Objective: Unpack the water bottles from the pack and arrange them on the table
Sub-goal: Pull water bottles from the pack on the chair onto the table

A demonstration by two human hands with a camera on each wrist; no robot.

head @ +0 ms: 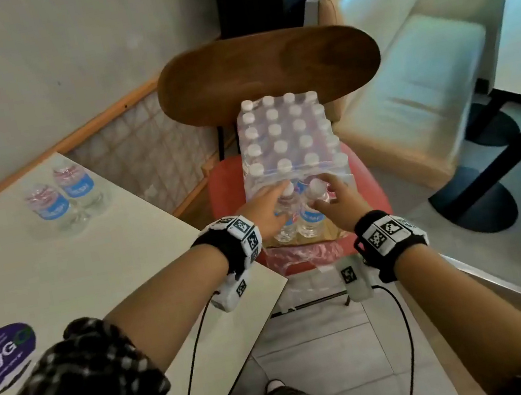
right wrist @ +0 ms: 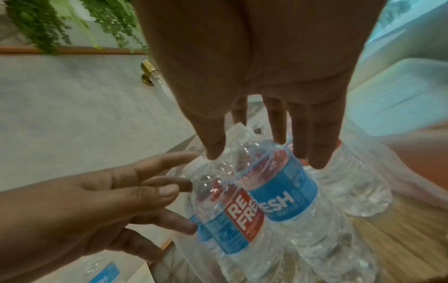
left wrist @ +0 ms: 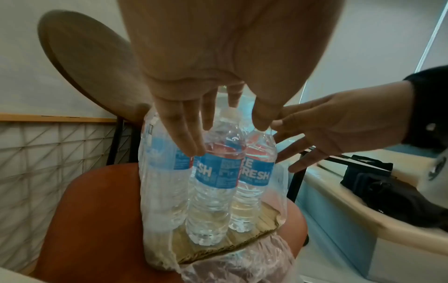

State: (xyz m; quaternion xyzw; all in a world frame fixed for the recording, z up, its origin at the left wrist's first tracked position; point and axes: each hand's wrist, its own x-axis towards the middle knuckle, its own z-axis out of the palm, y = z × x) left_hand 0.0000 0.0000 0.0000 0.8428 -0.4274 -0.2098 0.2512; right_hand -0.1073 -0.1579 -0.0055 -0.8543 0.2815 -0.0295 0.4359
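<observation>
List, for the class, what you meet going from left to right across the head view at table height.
Purple sticker → two bottles on the table → wrapped pack of bottles on the red chair → cream sofa.

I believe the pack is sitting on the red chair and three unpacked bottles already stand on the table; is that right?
Not quite: only two unpacked bottles stand on the table, as the head view shows. The pack does sit on the red chair.
</observation>
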